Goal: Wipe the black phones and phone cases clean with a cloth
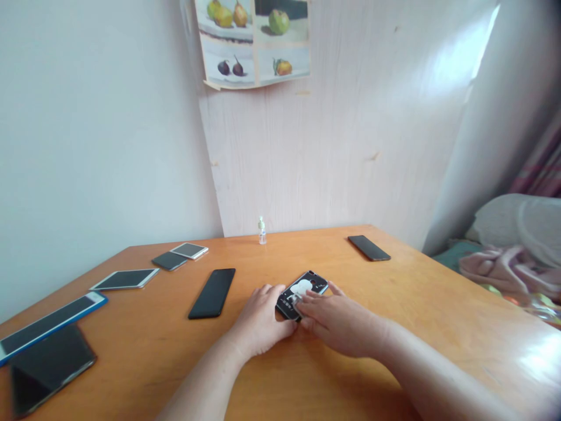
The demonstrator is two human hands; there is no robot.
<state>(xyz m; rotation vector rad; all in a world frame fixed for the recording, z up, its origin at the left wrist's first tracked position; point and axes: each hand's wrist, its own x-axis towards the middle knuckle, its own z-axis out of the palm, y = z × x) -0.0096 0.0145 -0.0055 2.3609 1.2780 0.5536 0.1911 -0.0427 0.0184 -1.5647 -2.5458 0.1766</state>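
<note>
A phone in a black case with a white printed figure and white lettering [313,283] lies back side up on the table, tilted slightly. My left hand [263,318] grips its left edge, thumb at the near corner and fingers along the far side. Across the phone's back rests my right hand [339,321], its fingers close together and bent down onto the case. A small pale patch shows under those fingertips; I cannot tell whether it is a thin cloth or part of the print. The right hand covers the phone's near right part.
On the wooden table [372,374], a black phone [213,294] lies left of my hands, another dark phone [369,248] at far right. A small clear spray bottle [262,232] stands near the wall. Several phones and tablets, including a blue-edged one [52,324], line the left side.
</note>
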